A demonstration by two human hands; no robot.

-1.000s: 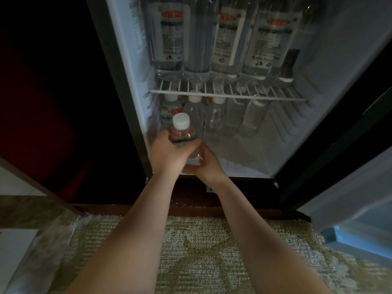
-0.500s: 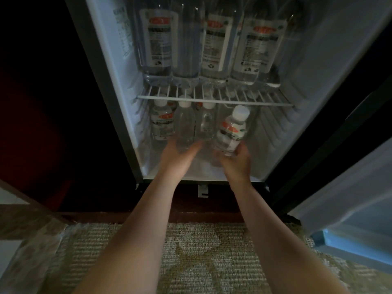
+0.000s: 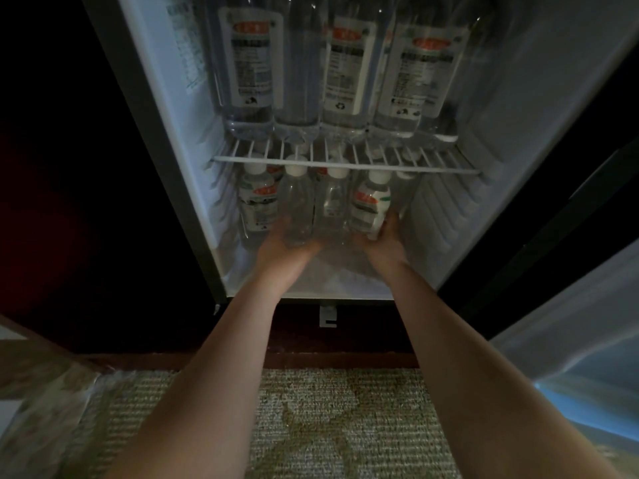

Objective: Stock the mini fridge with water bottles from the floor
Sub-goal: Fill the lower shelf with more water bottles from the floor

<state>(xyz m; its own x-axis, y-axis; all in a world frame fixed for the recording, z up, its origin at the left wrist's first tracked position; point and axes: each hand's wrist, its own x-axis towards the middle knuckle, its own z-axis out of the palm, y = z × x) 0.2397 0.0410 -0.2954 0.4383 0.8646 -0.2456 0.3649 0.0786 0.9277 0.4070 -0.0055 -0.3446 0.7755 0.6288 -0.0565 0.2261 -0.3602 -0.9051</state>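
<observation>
The mini fridge (image 3: 166, 108) stands open in front of me. My right hand (image 3: 385, 242) grips a small water bottle (image 3: 368, 205) with a white cap and red label, at the right end of a row of small bottles on the fridge floor. My left hand (image 3: 283, 245) reaches in against the base of a clear small bottle (image 3: 296, 205); whether its fingers curl round the bottle is hidden. Two more small bottles, one (image 3: 257, 202) at the left and one (image 3: 332, 202) in the middle, stand upright in that row. Several large bottles (image 3: 250, 67) fill the wire shelf (image 3: 345, 164) above.
The fridge door (image 3: 574, 340) hangs open at the right. A dark cabinet wall lies to the left. A patterned carpet (image 3: 332, 426) covers the floor below my arms, with a pale tiled strip (image 3: 20, 392) at the far left.
My right hand carried the small bottle from the fridge's front edge deeper in, to the right end of the lower row. My left hand let go of it and moved onto the clear bottle.
</observation>
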